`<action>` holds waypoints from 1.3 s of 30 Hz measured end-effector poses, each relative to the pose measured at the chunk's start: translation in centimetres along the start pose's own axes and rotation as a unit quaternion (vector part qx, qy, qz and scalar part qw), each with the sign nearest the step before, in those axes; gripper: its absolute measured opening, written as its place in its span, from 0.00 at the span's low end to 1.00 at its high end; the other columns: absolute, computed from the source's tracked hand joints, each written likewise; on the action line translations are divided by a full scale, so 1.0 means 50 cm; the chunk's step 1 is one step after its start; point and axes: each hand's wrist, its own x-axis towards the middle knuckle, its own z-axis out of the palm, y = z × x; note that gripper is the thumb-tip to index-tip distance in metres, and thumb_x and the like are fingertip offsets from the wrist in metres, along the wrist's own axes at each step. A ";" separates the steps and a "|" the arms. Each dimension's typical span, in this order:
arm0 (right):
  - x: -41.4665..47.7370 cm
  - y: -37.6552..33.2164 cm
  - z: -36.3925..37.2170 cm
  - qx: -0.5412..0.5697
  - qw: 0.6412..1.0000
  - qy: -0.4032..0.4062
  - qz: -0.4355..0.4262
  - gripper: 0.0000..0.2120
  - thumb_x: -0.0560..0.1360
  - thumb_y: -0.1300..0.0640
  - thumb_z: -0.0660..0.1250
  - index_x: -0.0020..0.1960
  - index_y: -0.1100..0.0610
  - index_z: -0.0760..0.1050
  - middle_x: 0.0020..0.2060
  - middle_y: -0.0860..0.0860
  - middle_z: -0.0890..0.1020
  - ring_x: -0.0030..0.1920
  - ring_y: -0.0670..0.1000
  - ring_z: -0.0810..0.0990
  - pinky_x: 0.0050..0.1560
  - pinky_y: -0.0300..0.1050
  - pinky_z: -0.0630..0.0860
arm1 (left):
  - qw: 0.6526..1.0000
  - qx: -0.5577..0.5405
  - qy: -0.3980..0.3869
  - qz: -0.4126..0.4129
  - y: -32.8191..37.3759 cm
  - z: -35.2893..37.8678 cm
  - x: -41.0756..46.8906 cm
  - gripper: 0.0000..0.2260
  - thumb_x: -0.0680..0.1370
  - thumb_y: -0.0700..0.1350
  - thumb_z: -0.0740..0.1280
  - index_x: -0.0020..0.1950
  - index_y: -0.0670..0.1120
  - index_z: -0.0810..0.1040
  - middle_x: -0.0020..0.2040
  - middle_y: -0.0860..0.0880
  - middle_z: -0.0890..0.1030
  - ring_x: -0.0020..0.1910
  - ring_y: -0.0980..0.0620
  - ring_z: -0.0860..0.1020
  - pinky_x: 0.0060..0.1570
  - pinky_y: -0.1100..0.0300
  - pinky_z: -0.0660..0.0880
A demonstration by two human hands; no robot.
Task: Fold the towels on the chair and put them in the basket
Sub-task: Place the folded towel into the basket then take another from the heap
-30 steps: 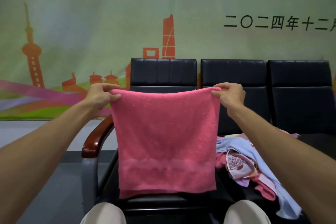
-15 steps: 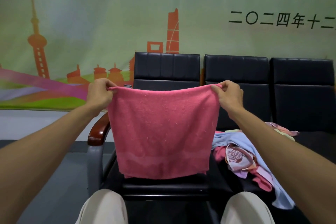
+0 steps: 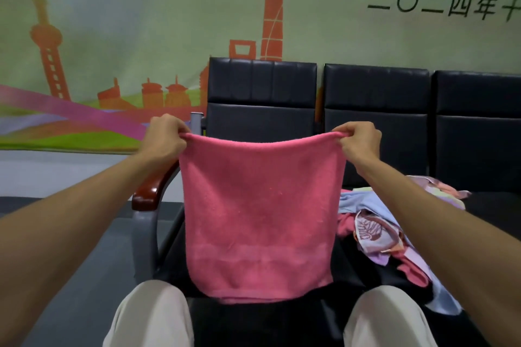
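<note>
Inspecting the pink terry towel [image 3: 259, 211] hung before the black padded chair [image 3: 262, 84], we find left grip [image 3: 166, 138] and right grip [image 3: 358, 139] each pinching a top corner, sound holds for cloth we judge soft and light.

Held up flat and upright in front of a black padded chair [image 3: 262, 87], a pink towel [image 3: 259, 214]: plain terry, with a paler woven band near the bottom. Pinched at its top corners by the left hand [image 3: 166, 138] and the right hand [image 3: 359, 139], top edge sagging slightly between them, bottom edge hanging over the seat front. To its right on the next seat, a crumpled heap of towels [image 3: 377, 231]: light blue, pink, lilac, pale yellow, one with a leaf-like print.
</note>
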 end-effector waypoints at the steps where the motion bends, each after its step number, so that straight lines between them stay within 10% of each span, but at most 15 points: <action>1: 0.000 0.005 0.002 -0.004 1.000 0.002 0.001 0.15 0.73 0.71 0.64 0.47 0.54 0.84 0.44 0.53 0.84 0.47 0.51 0.82 0.48 0.46 0.80 | 1.000 -0.006 0.010 -0.002 -0.001 0.001 -0.001 0.13 0.69 0.27 0.65 0.48 0.38 0.85 0.43 0.38 0.84 0.38 0.47 0.76 0.43 0.56 0.76; 12: 0.030 0.023 0.029 -0.039 0.999 0.020 0.027 0.06 0.74 0.58 0.70 0.47 0.49 0.84 0.45 0.51 0.84 0.47 0.54 0.82 0.46 0.51 0.80 | 0.997 -0.022 0.033 -0.072 -0.006 0.036 0.034 0.15 0.70 0.32 0.61 0.47 0.45 0.84 0.42 0.39 0.82 0.44 0.38 0.80 0.44 0.46 0.79; 16: 0.056 0.072 0.094 -0.030 0.998 -0.004 0.053 0.07 0.72 0.59 0.70 0.46 0.48 0.84 0.45 0.52 0.84 0.47 0.56 0.82 0.48 0.54 0.81 | 0.959 -0.223 -0.030 -0.170 -0.027 0.152 0.053 0.13 0.72 0.29 0.57 0.38 0.41 0.79 0.37 0.35 0.81 0.30 0.42 0.83 0.31 0.53 0.81; 22: 0.098 0.225 0.247 -0.027 0.991 -0.064 0.113 0.10 0.69 0.61 0.66 0.37 0.48 0.81 0.40 0.53 0.84 0.46 0.55 0.83 0.52 0.51 0.80 | 0.920 -0.286 -0.076 -0.255 -0.128 0.407 0.091 0.06 0.65 0.40 0.64 0.34 0.48 0.80 0.38 0.41 0.84 0.41 0.42 0.84 0.48 0.44 0.81; 30: 0.146 0.389 0.460 -0.057 0.989 -0.112 0.074 0.11 0.73 0.64 0.66 0.50 0.57 0.84 0.44 0.53 0.85 0.47 0.51 0.81 0.51 0.39 0.72 | 0.932 -0.210 -0.063 -0.289 -0.176 0.647 0.128 0.12 0.78 0.39 0.61 0.57 0.44 0.81 0.55 0.43 0.82 0.57 0.43 0.78 0.57 0.55 0.73; 34: 0.132 0.441 0.504 -0.056 0.979 -0.180 0.075 0.17 0.72 0.64 0.66 0.58 0.51 0.80 0.43 0.48 0.80 0.45 0.47 0.78 0.46 0.38 0.72 | 0.932 -0.220 -0.159 -0.239 -0.206 0.698 0.102 0.26 0.77 0.37 0.64 0.75 0.46 0.65 0.72 0.46 0.70 0.69 0.48 0.70 0.69 0.58 0.65; 39: 0.059 0.453 0.457 -0.086 0.955 -0.284 0.023 0.16 0.74 0.62 0.69 0.61 0.56 0.78 0.44 0.45 0.79 0.39 0.42 0.79 0.40 0.32 0.67 | 0.937 -0.234 -0.227 -0.126 -0.214 0.657 0.014 0.21 0.77 0.38 0.69 0.69 0.45 0.72 0.68 0.48 0.72 0.64 0.51 0.74 0.60 0.63 0.69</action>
